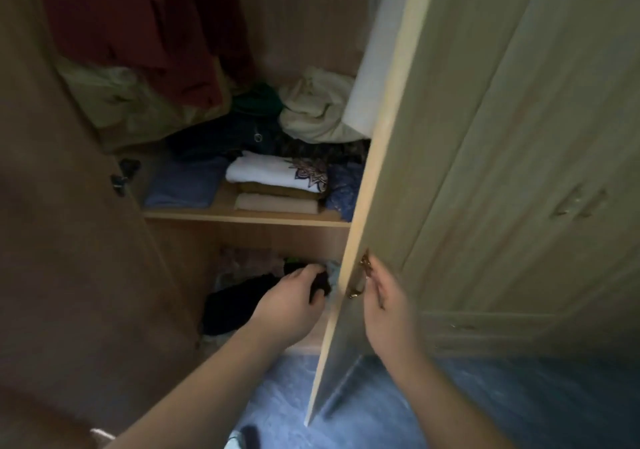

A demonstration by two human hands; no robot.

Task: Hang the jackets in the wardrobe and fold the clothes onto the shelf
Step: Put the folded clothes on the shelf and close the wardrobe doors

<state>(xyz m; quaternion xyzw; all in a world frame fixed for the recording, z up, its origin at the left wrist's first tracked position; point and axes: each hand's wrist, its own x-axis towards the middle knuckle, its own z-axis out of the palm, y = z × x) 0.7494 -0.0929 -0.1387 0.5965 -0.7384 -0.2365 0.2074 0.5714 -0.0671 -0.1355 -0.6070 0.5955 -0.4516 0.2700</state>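
Left hand (291,296): nearest the camera, reaching into the wardrobe's bottom compartment, fingers clenched on a dark garment (235,303).
Right hand (384,296): grasping the brass handle (360,275) of the right door (485,136), which stands ajar.
Dark garment: lies crumpled on the bottom of the wardrobe, below the shelf (242,219), among other loose pieces too dim to name.
Step in hand: likely fetching an unfolded piece out, to be folded for the shelf.
Next move: calls for drawing the garment clear of the door's edge while the door is held wide.
On the shelf: one stack of three folded pieces, a white printed T-shirt (266,171) on top; one folded blue piece (187,185) to its left; unfolded bundles behind.
Hanging: one red garment (138,25), one olive garment (114,102) beneath it.
Hands: two, both occupied.
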